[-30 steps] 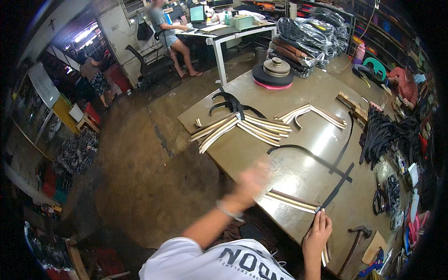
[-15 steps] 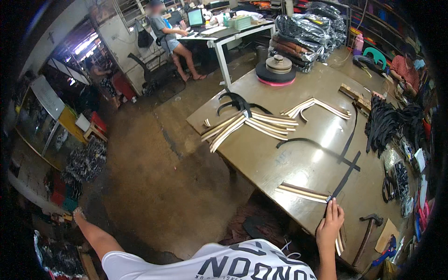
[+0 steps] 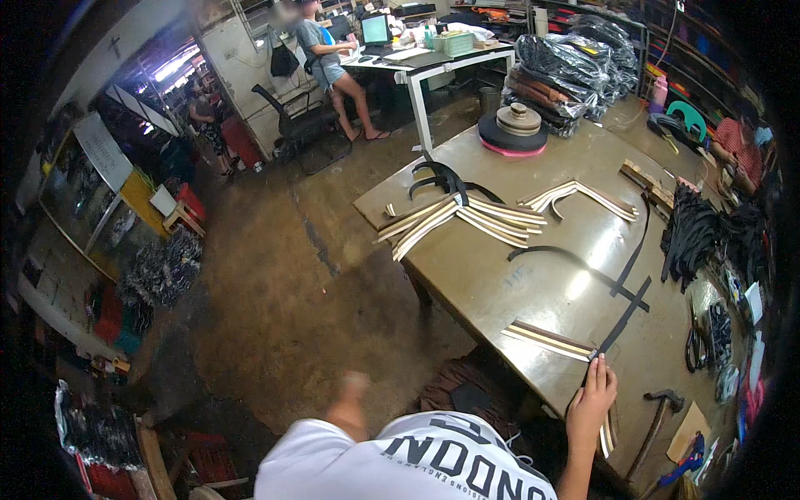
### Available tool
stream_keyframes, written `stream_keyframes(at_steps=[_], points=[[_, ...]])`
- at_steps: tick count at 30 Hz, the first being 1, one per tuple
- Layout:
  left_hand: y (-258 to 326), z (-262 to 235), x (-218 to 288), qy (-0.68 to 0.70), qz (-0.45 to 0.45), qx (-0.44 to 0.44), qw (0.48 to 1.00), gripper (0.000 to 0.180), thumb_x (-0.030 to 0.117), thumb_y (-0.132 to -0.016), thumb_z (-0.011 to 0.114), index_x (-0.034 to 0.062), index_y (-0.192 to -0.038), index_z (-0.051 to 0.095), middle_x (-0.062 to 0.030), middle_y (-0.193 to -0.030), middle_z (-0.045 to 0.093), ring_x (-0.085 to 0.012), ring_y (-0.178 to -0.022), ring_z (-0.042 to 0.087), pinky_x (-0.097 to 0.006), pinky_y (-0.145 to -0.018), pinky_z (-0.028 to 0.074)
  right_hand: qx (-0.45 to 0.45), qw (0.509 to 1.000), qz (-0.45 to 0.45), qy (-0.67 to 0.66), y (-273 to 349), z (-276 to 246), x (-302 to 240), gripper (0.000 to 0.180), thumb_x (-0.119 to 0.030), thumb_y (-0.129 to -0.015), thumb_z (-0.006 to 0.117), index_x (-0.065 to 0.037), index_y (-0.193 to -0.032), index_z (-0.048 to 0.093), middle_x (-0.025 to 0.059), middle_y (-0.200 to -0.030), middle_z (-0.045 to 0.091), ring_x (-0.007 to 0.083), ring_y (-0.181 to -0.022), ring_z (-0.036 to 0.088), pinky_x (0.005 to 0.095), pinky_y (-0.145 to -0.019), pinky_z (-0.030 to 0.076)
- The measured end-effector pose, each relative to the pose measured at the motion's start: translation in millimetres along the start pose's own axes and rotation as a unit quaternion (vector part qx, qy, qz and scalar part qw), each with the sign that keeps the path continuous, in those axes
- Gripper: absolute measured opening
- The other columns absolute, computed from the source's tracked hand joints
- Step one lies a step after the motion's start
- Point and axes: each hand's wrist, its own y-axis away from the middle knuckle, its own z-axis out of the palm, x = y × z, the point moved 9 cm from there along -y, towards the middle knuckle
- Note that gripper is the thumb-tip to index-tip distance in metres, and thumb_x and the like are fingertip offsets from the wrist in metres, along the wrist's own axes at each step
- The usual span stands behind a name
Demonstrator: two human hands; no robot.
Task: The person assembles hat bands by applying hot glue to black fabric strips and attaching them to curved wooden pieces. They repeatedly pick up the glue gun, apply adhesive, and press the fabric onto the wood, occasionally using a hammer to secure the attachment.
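Observation:
My right hand (image 3: pixel 590 402) lies flat on the near edge of the brown workbench (image 3: pixel 500 292), fingers stretched out. Its fingertips touch the near end of a long black strap (image 3: pixel 623 312). A short bundle of cream and brown strips (image 3: pixel 548 340) lies just left of the fingertips, and more strips (image 3: pixel 608 433) stick out beside the wrist. My left hand (image 3: pixel 354 390) is blurred, hanging in the air over the floor close to my chest, away from the table. Its fingers cannot be made out.
On the bench lie a fan of cream strips (image 3: pixel 458 218), a second angled bundle (image 3: pixel 575 196), a stack of tape rolls (image 3: pixel 517 127), a hammer (image 3: pixel 654 417) and black straps (image 3: pixel 692 233). A person (image 3: pixel 321 46) sits at a far desk beside a black chair (image 3: pixel 296 125).
My left arm reached over the bench, swung far back to my left, and now hangs in front of my chest. My right hand has stayed on the bench edge.

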Motion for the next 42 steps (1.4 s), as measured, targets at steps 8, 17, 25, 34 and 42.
stream_keyframes(at_steps=[8,17,25,34,42], points=[[-103,-10,223,0.220,0.204,0.076,0.951,0.040,0.021,-0.090,0.047,0.0079,-0.124,0.064,-0.0176,-0.133,0.059,-0.0350,-0.116,0.060,-0.047,-0.099,0.046,-0.016,1.000,-0.008,0.004,0,2,-1,0.060,0.005,-0.080,0.054,0.005,-0.139,0.045,0.0169,-0.149,0.041,0.0388,-0.127,0.042,0.0485,-0.106,0.034],[-28,98,156,0.151,-0.001,-0.151,0.977,0.038,0.021,-0.090,0.049,0.0098,-0.124,0.063,-0.0175,-0.127,0.062,-0.0357,-0.113,0.061,-0.045,-0.098,0.047,0.010,0.999,0.030,-0.003,-3,-4,-11,0.053,-0.002,-0.083,0.054,0.007,-0.135,0.048,0.0179,-0.147,0.043,0.0399,-0.127,0.041,0.0498,-0.105,0.032],[-1,128,244,0.294,0.008,-0.159,0.942,0.037,0.020,-0.091,0.052,0.0102,-0.125,0.062,-0.0160,-0.127,0.062,-0.0335,-0.112,0.062,-0.044,-0.099,0.046,0.011,0.998,0.056,-0.011,-3,-11,-15,0.049,-0.005,-0.087,0.053,0.005,-0.134,0.050,0.0158,-0.146,0.044,0.0372,-0.125,0.042,0.0487,-0.105,0.032],[-18,101,220,0.327,-0.003,-0.117,0.938,0.037,0.018,-0.092,0.055,0.0106,-0.127,0.061,-0.0144,-0.126,0.063,-0.0310,-0.111,0.063,-0.043,-0.099,0.046,-0.021,0.999,0.046,0.018,-12,-9,-14,0.046,-0.006,-0.088,0.053,0.006,-0.133,0.050,0.0150,-0.149,0.043,0.0374,-0.119,0.045,0.0483,-0.101,0.034],[-17,-12,63,0.235,-0.080,0.033,0.968,0.036,0.017,-0.093,0.057,0.0109,-0.129,0.060,-0.0130,-0.125,0.063,-0.0288,-0.110,0.064,-0.042,-0.099,0.045,-0.001,0.997,0.038,0.072,-8,-1,-11,0.046,-0.011,-0.095,0.047,0.005,-0.137,0.048,0.0153,-0.150,0.041,0.0385,-0.126,0.043,0.0476,-0.106,0.034]])
